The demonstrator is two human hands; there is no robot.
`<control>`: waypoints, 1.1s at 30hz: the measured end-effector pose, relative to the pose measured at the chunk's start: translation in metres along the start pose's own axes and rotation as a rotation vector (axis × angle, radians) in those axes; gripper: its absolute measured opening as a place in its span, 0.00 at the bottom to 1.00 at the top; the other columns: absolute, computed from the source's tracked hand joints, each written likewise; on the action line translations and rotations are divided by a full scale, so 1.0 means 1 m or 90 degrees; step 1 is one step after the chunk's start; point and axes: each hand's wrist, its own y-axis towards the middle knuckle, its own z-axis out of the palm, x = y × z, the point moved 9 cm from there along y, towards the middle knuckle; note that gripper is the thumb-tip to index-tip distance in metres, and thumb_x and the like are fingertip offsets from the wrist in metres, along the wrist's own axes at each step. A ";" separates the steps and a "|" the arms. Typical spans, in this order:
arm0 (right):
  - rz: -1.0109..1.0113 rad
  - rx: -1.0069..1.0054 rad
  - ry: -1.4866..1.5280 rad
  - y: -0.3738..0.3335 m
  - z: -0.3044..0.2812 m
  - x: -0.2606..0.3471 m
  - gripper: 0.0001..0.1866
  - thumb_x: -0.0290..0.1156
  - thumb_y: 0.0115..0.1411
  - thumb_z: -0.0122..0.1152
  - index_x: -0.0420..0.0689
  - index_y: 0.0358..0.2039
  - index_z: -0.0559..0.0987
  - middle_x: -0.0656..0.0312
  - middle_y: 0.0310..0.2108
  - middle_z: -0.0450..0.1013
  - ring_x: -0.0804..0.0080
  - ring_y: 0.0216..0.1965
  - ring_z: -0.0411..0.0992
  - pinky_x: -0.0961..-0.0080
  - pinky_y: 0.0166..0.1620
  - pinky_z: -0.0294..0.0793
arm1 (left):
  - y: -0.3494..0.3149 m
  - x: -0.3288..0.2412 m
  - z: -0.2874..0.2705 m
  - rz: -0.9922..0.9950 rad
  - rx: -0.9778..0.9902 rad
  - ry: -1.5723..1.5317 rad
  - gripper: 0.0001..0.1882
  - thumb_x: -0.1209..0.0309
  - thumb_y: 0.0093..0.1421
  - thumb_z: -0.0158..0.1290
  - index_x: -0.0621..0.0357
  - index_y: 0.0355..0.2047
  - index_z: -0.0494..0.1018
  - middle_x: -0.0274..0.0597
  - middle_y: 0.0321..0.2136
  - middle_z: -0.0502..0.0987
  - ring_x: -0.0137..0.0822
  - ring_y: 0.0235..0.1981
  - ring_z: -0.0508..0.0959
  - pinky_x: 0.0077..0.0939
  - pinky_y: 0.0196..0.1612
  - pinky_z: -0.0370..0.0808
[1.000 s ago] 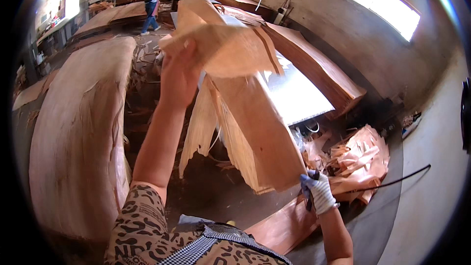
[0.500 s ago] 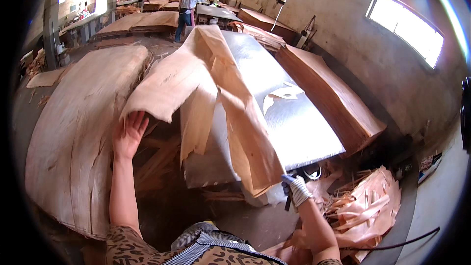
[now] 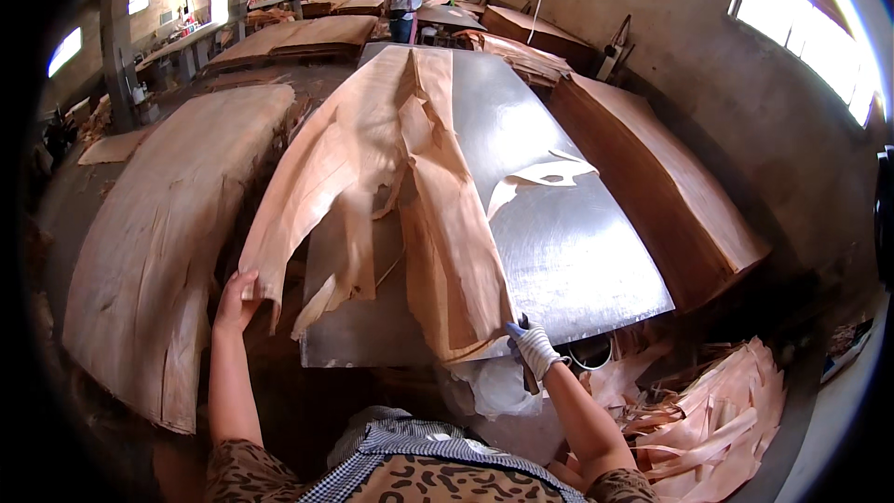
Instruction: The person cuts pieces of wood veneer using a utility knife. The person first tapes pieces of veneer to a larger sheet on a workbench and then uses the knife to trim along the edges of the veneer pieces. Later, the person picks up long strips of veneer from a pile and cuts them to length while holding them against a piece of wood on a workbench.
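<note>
A large torn sheet of wood veneer [image 3: 307, 177] lies over the shiny metal-topped table [image 3: 577, 270], split into long strips toward me. My bare left hand [image 3: 237, 303] is closed on the near left corner, thumb on top, and that strip hangs off the table's left side. At the near right strip, my right hand [image 3: 535, 350], in a white-and-blue glove, is closed on the veneer's corner by the table's front edge. The same hand also holds a slim dark tool [image 3: 530, 378], its kind unclear. A pale veneer scrap [image 3: 545, 174] rests on the metal.
Left of the table stands a veneer stack [image 3: 158, 251]; a taller one [image 3: 666, 196] runs along its right. Veneer scraps [image 3: 717, 428] are heaped at the lower right. Clear plastic [image 3: 503, 387] hangs below the front edge. Farther off, a person [image 3: 405, 5] stands among more stacks.
My left hand has gone from open beneath the raised veneer to gripping its corner, lower and nearer me. The left part of the sheet has come down. My right hand shifted slightly left, still gripping.
</note>
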 end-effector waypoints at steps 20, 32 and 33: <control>-0.092 0.030 0.003 0.036 -0.053 -0.005 0.06 0.32 0.51 0.55 0.44 0.24 0.70 0.67 0.12 0.63 0.80 0.10 0.58 0.82 0.12 0.57 | -0.110 0.115 -0.038 -0.269 -0.170 0.218 0.17 0.71 0.49 0.49 0.64 0.40 0.68 0.45 0.35 0.73 0.41 0.37 0.74 0.42 0.39 0.73; -0.120 0.073 0.203 0.071 -0.054 0.034 0.08 0.34 0.50 0.59 0.49 0.22 0.69 0.72 0.09 0.58 0.82 0.08 0.55 0.84 0.11 0.51 | -0.082 0.192 -0.073 -0.342 -0.172 0.388 0.14 0.70 0.49 0.49 0.63 0.36 0.70 0.43 0.31 0.74 0.37 0.32 0.75 0.34 0.33 0.73; -0.113 0.074 0.213 0.087 -0.056 0.030 0.08 0.35 0.51 0.58 0.49 0.21 0.69 0.71 0.09 0.59 0.82 0.07 0.55 0.83 0.11 0.51 | -0.073 0.195 -0.068 -0.336 -0.188 0.356 0.14 0.70 0.49 0.48 0.63 0.37 0.69 0.44 0.31 0.73 0.38 0.32 0.75 0.35 0.33 0.73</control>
